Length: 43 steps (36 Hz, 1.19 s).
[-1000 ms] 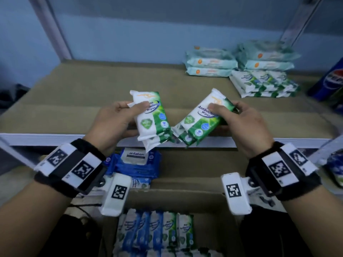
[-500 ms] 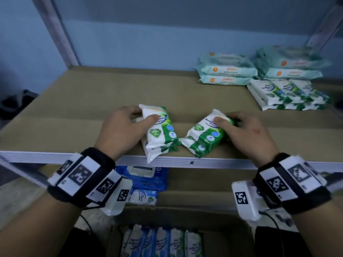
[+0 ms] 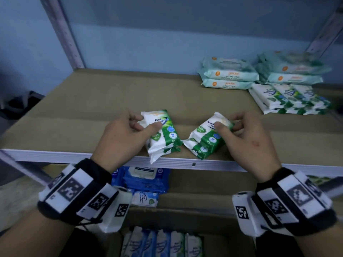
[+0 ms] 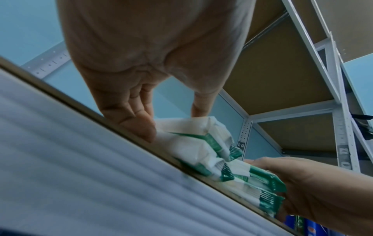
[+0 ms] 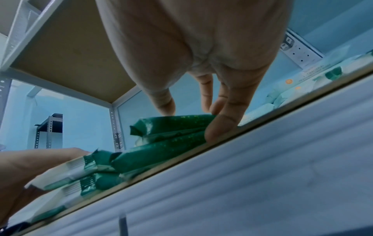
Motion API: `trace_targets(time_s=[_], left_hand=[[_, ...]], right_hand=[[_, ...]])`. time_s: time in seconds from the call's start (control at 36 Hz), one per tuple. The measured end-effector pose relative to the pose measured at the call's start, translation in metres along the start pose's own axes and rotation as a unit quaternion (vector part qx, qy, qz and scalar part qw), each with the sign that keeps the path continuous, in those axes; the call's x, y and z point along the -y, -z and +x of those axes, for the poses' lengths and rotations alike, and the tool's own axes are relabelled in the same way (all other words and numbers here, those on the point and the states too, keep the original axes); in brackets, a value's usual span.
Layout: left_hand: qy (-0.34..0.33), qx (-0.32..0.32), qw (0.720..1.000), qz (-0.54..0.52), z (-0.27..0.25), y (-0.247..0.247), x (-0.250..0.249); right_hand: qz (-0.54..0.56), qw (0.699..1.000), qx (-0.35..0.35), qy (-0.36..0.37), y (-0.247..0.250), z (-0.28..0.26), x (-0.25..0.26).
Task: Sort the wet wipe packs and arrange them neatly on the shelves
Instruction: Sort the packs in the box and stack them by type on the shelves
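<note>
Head view shows my left hand [image 3: 122,138] holding one small stack of green-and-white wipe packs [image 3: 161,134] and my right hand [image 3: 243,140] holding a second stack [image 3: 206,140], both lying on the shelf [image 3: 92,101] close to its front rail [image 3: 55,155], their near ends almost touching. The left grip has the thumb across the top face and fingers curled round the far end; the right grip pinches the far end of its stack between thumb and fingers.

I judge these packs light, soft and slick-skinned, so a stack can slide or fan apart; the near ends already look splayed. Best to take hold across the long sides, squeezing the whole stack together, rather than by the crimped end seals.

A second ago both stacks were in the air in front of the shelf; half a second ago they were just landing. Now they rest flat and my fingers have loosened toward the far ends.

More of the same packs [image 3: 289,99] lie at the right of the shelf, pale teal packs [image 3: 230,78] behind them.
</note>
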State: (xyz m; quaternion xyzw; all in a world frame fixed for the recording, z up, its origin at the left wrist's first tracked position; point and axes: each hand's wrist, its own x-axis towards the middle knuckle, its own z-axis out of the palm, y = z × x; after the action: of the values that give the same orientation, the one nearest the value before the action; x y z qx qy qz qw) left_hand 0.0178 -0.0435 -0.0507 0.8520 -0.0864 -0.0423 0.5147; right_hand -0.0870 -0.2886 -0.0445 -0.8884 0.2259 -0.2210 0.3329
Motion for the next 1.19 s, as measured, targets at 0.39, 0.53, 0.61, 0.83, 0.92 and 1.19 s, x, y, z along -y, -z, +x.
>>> trace_targets(time_s=[0.39, 0.53, 0.61, 0.83, 0.92, 1.19], left_hand=[[-0.005, -0.001, 1.000, -0.019, 0.000, -0.009, -0.009], [0.011, 0.030, 0.997, -0.065, 0.003, -0.017, -0.011], [-0.007, 0.049, 0.996, -0.068, 0.002, -0.020, -0.013], [-0.043, 0.065, 0.995, -0.058, -0.002, -0.022, -0.015], [-0.061, 0.061, 0.996, -0.031, -0.003, -0.022, -0.016], [-0.131, 0.034, 0.989, 0.051, -0.005, -0.020, -0.016]], right_hand=[[0.031, 0.998, 0.014, 0.053, -0.012, -0.002, 0.005], [0.059, 0.996, 0.014, 0.065, -0.019, -0.003, 0.007], [0.070, 0.995, 0.022, 0.066, -0.019, -0.004, 0.008], [0.081, 0.993, 0.045, 0.069, -0.017, -0.007, 0.010], [0.081, 0.993, 0.057, 0.068, -0.016, -0.008, 0.011], [0.071, 0.992, 0.062, 0.083, -0.014, -0.012, 0.011]])
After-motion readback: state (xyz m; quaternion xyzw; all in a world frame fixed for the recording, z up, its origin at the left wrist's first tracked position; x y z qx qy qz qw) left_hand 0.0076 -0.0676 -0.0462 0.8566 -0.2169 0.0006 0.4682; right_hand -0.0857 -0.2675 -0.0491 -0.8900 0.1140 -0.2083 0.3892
